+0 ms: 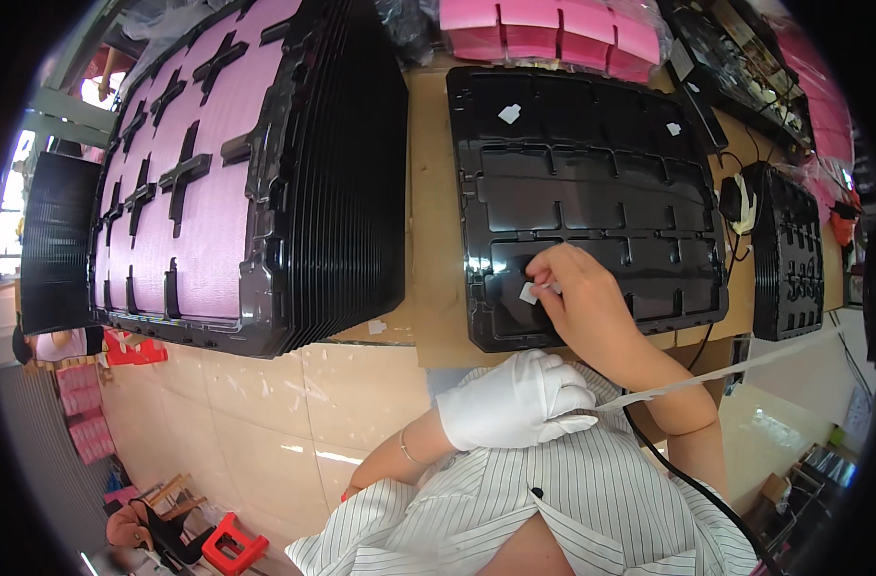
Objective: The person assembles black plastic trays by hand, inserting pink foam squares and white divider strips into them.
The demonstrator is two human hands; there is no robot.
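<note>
My right hand (577, 293), bare, pinches a small white sticker (528, 294) over the near left compartment of a black plastic tray (591, 197). Whether the sticker touches the tray floor is hard to tell. Two similar white pieces (509, 114) lie in the tray's far row, one toward the left and one toward the right. In front of the tray's near edge is my left hand (519, 403), in a white glove with its fingers curled. It holds the end of a long, pale backing strip (716, 379), which passes across my right forearm toward the right.
A tall stack of black trays (332, 192) with pink foam sheets (203, 259) stands at the left. Bundled pink foam (553, 34) lies behind the tray. To the right are a smaller tray stack (788, 254) and cables. A red stool (234, 545) stands on the floor.
</note>
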